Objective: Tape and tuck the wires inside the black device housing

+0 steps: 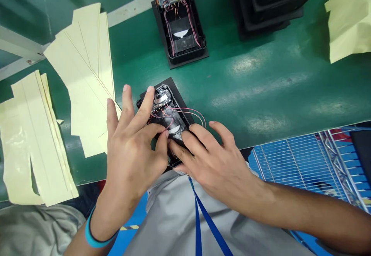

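A black plastic housing (pixel 174 109) lies tilted near the table's front edge, on a dark flat sheet (pixel 171 82). Inside are a circuit board (pixel 161 99), thin wires and a white curved patch. The thumb and index finger of my left hand (pixel 135 147) pinch a thin pink wire (pixel 171 121) over the cavity; its other fingers spread above the housing's left side. My right hand (pixel 210 153) grips the housing's lower right part with curled fingers, the index tip close to the left thumb. Loose wires (pixel 199 113) loop out over the right wall. The housing's lower end is partly hidden.
A second open housing (pixel 188 55) with a board and wires stands farther back. Stacked black parts (pixel 261 16) are at the back right. Cream paper sheets (pixel 89 74) lie left, more paper (pixel 350 24) far right. A wire rack (pixel 290 163) stands below the edge.
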